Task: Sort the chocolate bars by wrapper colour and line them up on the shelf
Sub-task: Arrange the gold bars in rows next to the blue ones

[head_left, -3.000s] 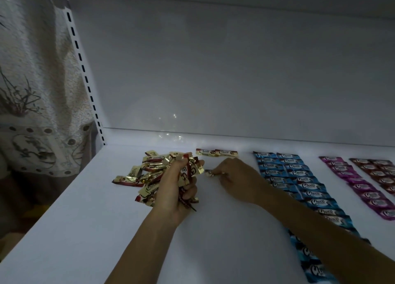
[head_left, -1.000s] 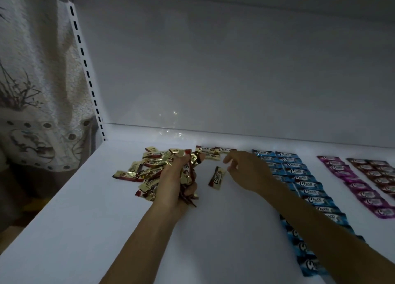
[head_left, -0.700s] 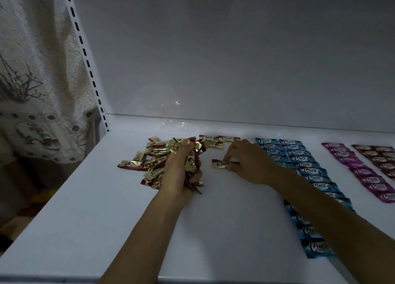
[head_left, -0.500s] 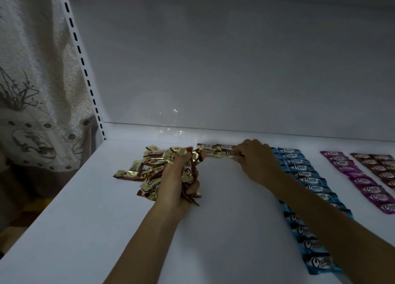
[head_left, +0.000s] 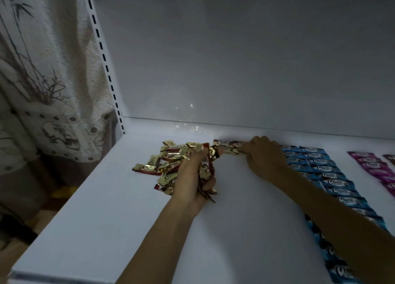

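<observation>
Now the right hand (head_left: 263, 155) pinches a gold foil-wrapped chocolate bar (head_left: 232, 150), moved to twelve o'clock, extending the gold row (head_left: 223, 143); left hand (head_left: 192, 176) clutches the remaining bunch (head_left: 168, 159)

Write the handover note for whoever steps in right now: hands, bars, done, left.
Left hand grips a bunch of gold bars beside the gold heap.
Right hand touches the gold row at the back of the shelf; pinch or not, unclear.
Done: blue rows, pink row; a brown row shows at the edge.
Left: line up the remaining gold bars.
</observation>
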